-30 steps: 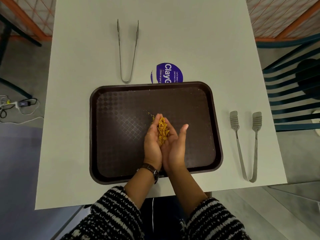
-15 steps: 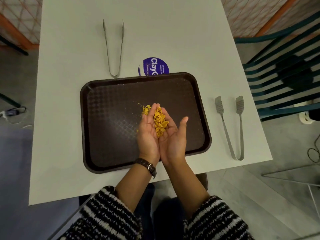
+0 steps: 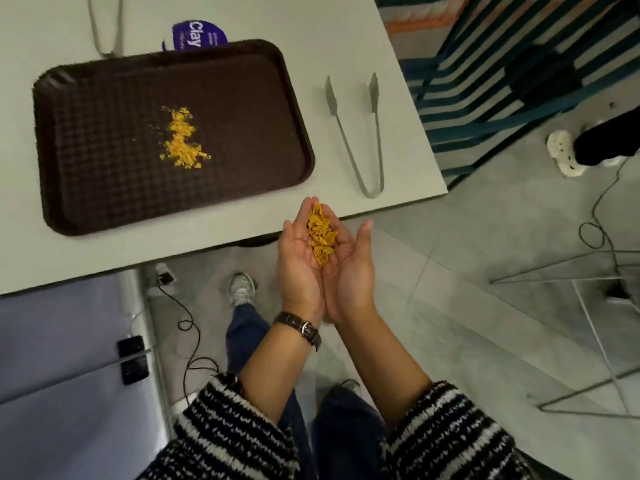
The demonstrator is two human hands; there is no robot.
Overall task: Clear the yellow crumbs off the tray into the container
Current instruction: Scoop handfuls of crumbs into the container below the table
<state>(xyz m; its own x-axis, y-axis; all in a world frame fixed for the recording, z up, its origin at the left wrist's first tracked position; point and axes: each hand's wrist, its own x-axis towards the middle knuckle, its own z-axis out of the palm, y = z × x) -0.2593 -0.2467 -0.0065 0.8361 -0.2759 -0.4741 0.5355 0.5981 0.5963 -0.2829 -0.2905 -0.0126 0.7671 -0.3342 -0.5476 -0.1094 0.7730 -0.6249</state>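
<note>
Yellow crumbs (image 3: 320, 237) lay cradled in the cupped, nearly straight-fingered left hand (image 3: 299, 271) and right hand (image 3: 349, 275), clear of the tray (image 3: 249, 140); a leftover patch (image 3: 181, 140) sat on it; no container showed; seemingly half done.

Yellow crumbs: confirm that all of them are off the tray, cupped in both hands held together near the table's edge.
Not all of them. The head view shows the left hand and right hand together cupping some yellow crumbs near the table's edge, but a pile of crumbs lies on the tray.
</note>
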